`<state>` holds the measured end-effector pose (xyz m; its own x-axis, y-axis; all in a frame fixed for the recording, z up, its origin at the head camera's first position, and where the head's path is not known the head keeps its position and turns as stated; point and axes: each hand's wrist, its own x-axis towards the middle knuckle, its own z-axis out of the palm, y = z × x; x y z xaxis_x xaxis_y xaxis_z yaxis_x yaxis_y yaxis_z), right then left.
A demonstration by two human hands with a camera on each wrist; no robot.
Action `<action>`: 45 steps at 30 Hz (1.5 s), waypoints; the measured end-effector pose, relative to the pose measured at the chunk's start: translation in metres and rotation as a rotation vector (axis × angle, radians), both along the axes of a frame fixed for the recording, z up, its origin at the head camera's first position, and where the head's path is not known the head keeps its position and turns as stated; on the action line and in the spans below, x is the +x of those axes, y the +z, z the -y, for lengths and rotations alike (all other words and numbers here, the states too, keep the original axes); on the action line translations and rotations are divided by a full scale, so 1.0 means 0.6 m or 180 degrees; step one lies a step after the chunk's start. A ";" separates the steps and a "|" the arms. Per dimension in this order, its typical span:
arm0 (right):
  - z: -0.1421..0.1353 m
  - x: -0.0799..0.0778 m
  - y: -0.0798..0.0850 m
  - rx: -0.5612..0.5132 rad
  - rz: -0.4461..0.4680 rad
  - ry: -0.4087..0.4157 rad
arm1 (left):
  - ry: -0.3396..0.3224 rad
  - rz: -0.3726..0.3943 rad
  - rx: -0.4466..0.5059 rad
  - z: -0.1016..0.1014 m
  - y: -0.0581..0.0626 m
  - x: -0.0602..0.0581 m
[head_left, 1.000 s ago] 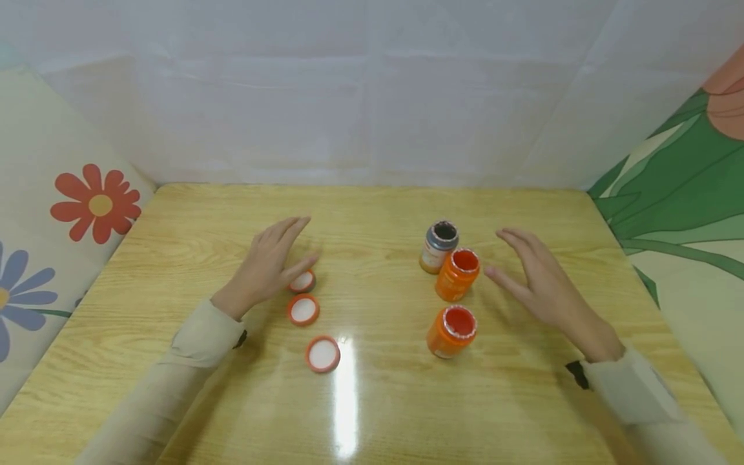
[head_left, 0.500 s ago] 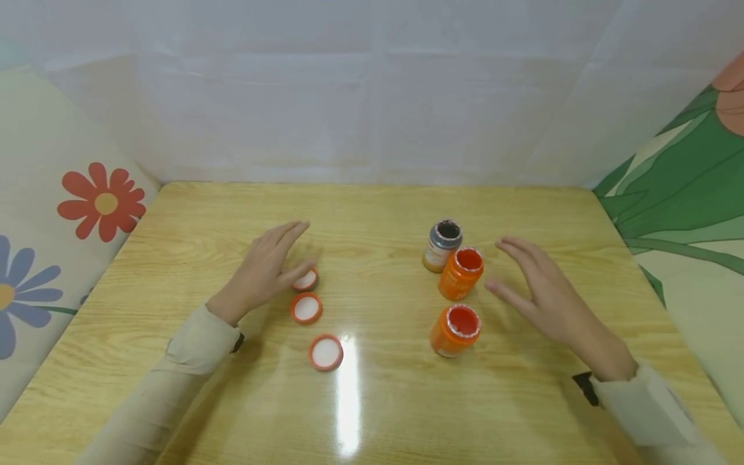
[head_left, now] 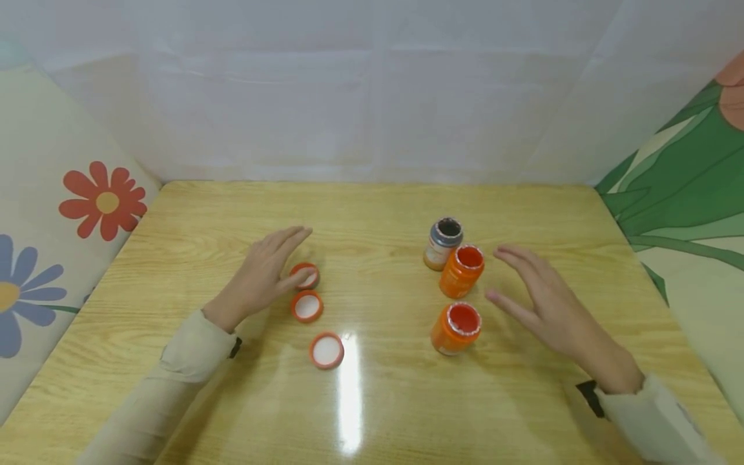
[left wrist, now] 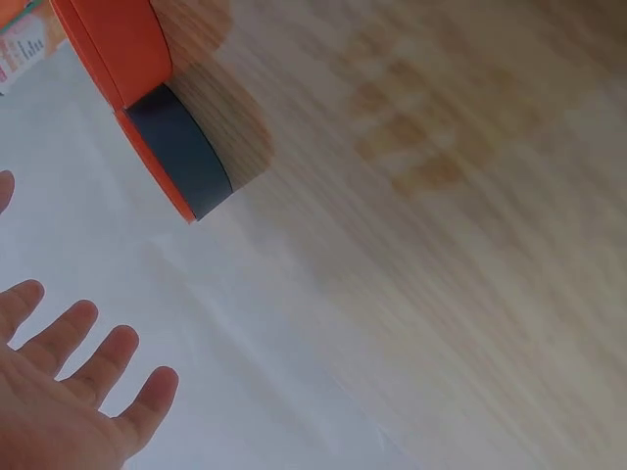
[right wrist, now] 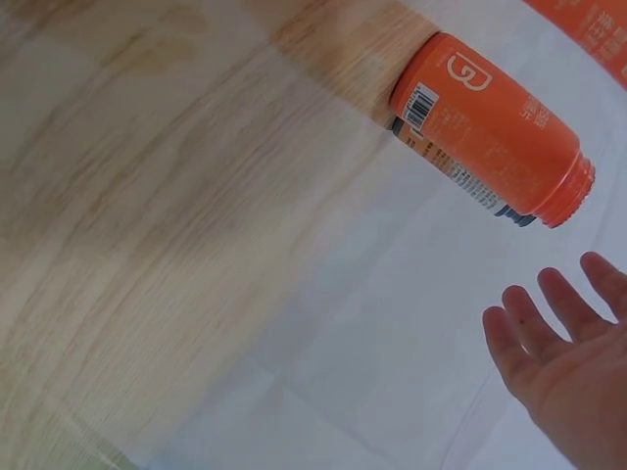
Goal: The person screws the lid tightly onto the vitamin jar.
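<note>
My left hand (head_left: pixel 256 279) hovers with its fingers extended. In the head view its thumb overlaps a dark-sided cap with an orange rim (head_left: pixel 312 280); whether they touch, I cannot tell. Two orange caps, a middle one (head_left: pixel 307 307) and a nearer one (head_left: pixel 327 351), lie with their white insides up. Just right of the jars is my right hand (head_left: pixel 546 307), fingers spread and holding nothing. Three lidless jars stand upright: a dark-topped one (head_left: pixel 434 252) at the back, an orange one (head_left: pixel 455 282) close against it, and another orange one (head_left: pixel 446 337) nearer me.
A glossy wooden table (head_left: pixel 383 407) bears everything. White cloth (head_left: pixel 372 97) hangs behind its far edge. Flower-patterned cloth (head_left: pixel 35 142) stands at the left, and leaf-patterned cloth (head_left: pixel 697 174) at the right. A light streak reflects near the front.
Both hands have drifted slightly toward me, the right one more. Caps and jars keep their places on the table; the head view has shifted a little.
</note>
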<state>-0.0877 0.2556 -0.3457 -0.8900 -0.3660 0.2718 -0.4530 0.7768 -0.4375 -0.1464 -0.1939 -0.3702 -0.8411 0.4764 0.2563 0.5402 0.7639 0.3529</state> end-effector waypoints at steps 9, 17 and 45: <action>0.001 0.015 -0.004 0.0023 -0.0038 0.0102 | -0.0017 0.0055 0.0052 0.002 -0.001 0.012; 0.005 0.028 -0.008 -0.0002 -0.0058 0.0168 | -0.0098 -0.0029 0.0055 0.001 -0.004 0.022; 0.007 0.046 -0.025 -0.0157 0.0202 0.0442 | -0.0178 -0.0093 0.0218 -0.007 -0.020 0.059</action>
